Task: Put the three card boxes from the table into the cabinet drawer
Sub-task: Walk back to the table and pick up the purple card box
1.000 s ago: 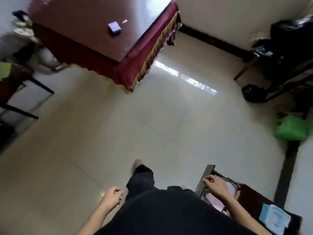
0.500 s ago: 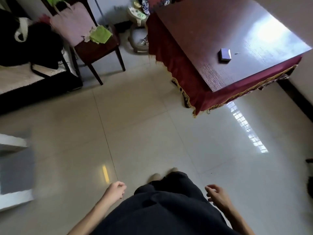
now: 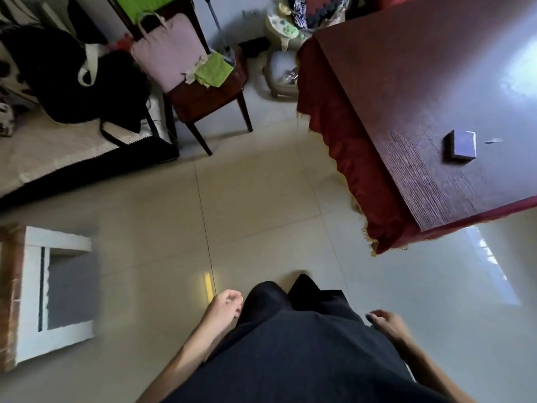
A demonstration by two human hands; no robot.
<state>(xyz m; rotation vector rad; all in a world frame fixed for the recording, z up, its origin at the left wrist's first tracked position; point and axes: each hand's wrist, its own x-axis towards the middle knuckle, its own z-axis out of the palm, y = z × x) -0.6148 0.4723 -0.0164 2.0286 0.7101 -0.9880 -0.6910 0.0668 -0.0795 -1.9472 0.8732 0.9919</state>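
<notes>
My left hand (image 3: 223,308) hangs beside my dark trousers (image 3: 290,344), fingers loosely curled, holding nothing. My right hand (image 3: 386,322) hangs at the other side, fingers half bent and also empty. I see 1 card box (image 3: 462,146), bluish, lying flat on the dark wooden table (image 3: 421,82), well apart from both hands, near the table's right part. A red fringed cloth (image 3: 345,146) hangs from the table edge. On the tiled floor (image 3: 247,199) to the left stands a chair (image 3: 203,94) with a pink bag (image 3: 168,50).
</notes>
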